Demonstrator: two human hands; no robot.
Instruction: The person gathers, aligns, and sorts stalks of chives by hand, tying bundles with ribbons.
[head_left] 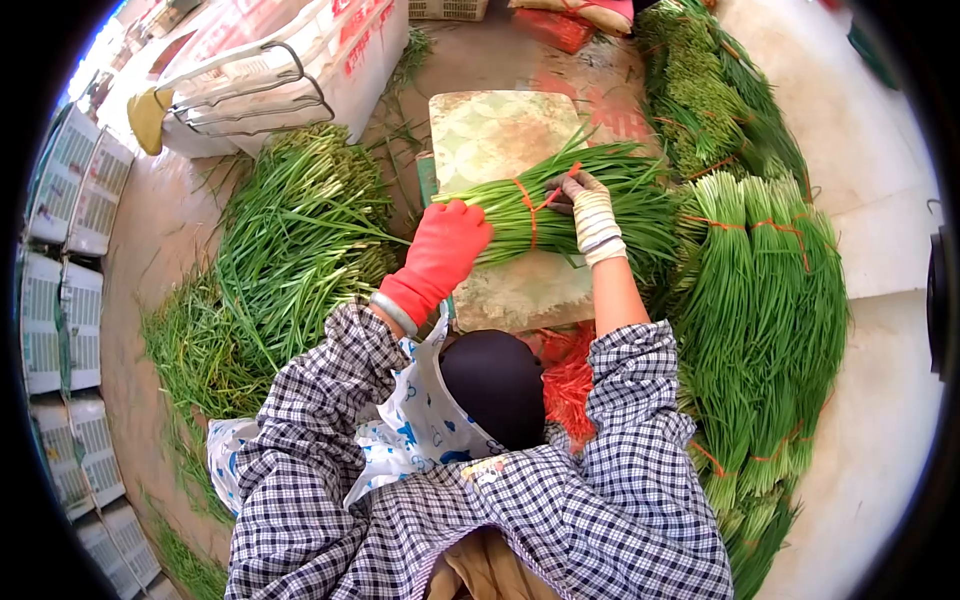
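A bundle of long green chives [510,212] lies across a worn board [505,115], with a red tie [530,222] looped around its middle. My left hand [445,245], in a red rubber glove, is closed at the bundle's left end, its fingers curled over the stems. Pinched in the fingertips of my right hand [590,205] is the loose end of the tie; this hand wears a dark-fingered glove with pale wrapping at the wrist. Leafy ends fan out to the right, partly behind that hand.
Loose chives [300,240] are heaped on the floor at left. Tied bundles [765,330] stack up at right, with more greens [715,95] behind. Red ties [568,385] lie near my knee. A white tub [270,75] stands at back left, ventilated crates [65,320] along the left edge.
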